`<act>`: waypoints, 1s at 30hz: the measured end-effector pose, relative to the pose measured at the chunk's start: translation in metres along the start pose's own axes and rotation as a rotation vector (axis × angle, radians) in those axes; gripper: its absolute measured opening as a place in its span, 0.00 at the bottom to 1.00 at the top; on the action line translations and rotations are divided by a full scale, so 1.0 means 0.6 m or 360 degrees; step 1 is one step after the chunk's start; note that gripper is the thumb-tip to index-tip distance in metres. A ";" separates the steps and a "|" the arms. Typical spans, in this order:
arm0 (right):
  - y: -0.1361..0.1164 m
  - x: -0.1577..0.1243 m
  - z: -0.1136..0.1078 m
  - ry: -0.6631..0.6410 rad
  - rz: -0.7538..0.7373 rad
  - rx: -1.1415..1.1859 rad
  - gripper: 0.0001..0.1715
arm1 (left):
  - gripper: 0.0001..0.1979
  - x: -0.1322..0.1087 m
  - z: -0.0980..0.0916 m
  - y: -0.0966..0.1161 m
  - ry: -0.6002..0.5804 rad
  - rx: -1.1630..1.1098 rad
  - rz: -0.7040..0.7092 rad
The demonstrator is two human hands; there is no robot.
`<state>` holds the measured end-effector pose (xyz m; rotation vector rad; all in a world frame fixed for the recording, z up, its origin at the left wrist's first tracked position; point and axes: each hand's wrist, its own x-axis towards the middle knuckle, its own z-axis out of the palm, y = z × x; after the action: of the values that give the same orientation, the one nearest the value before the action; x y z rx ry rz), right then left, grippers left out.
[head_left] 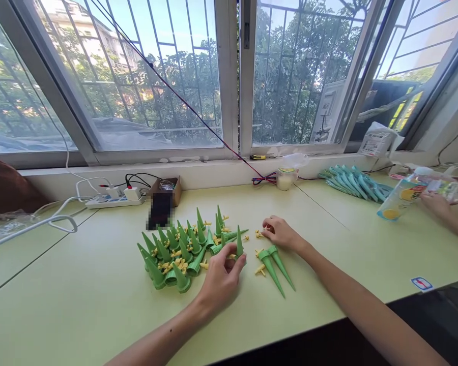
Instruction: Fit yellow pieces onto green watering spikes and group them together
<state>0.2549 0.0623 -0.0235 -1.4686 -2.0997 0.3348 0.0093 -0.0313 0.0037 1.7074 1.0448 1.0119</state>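
My left hand (223, 272) is closed around a green plastic watering spike (239, 241), its pointed end up. To its left stands a dense group of green spikes (163, 251), mostly upright, with small yellow T-shaped valves (180, 265) scattered among them. My right hand (280, 233) rests on the table, its fingertips pinched at a small yellow valve (258, 234). Just below it, two green spikes (273, 269) with yellow valves at their wide ends lie side by side, points toward me. Another yellow valve (260, 270) lies beside them.
A small open box (177, 190) and a power strip (114, 199) with cables stand at the back left. A jar (285, 179) is by the sill. Teal packets (353, 182), a bottle (402, 195) and another person's hand (437, 203) are at the right.
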 end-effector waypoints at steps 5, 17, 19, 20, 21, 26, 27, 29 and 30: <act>0.010 0.004 -0.002 -0.0028 0.0056 -0.0027 0.06 | 0.19 0.002 0.003 -0.005 -0.0066 -0.0202 -0.0051; -0.008 0.037 -0.063 0.0390 -0.0269 0.0278 0.06 | 0.19 -0.002 0.013 -0.005 -0.0164 -0.0474 -0.0099; -0.014 0.041 -0.061 0.0478 -0.0397 0.0396 0.08 | 0.19 -0.007 0.014 -0.003 -0.0180 -0.0487 -0.0114; -0.018 0.041 -0.056 0.0506 -0.0463 0.0459 0.08 | 0.18 -0.009 0.015 -0.001 -0.0188 -0.0478 -0.0116; -0.022 0.038 -0.049 0.0541 -0.0529 0.0523 0.09 | 0.18 -0.012 0.016 0.000 -0.0191 -0.0463 -0.0115; -0.045 0.000 -0.006 0.0725 -0.0872 0.0532 0.09 | 0.17 -0.022 0.016 0.016 -0.0060 -0.0457 -0.0127; -0.048 -0.009 -0.002 0.0714 -0.0958 0.0497 0.11 | 0.16 -0.021 0.015 0.021 -0.0009 -0.0474 -0.0118; -0.052 -0.024 0.002 0.0692 -0.1125 0.0441 0.15 | 0.16 -0.015 0.013 0.037 -0.0001 -0.0474 -0.0068; -0.054 -0.029 0.001 0.0701 -0.1173 0.0425 0.16 | 0.15 -0.009 0.012 0.046 0.0038 -0.0463 -0.0041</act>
<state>0.2337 0.0343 -0.0131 -0.4894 -1.9671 -0.0030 0.0202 -0.0456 0.0261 1.4451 0.8836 1.1112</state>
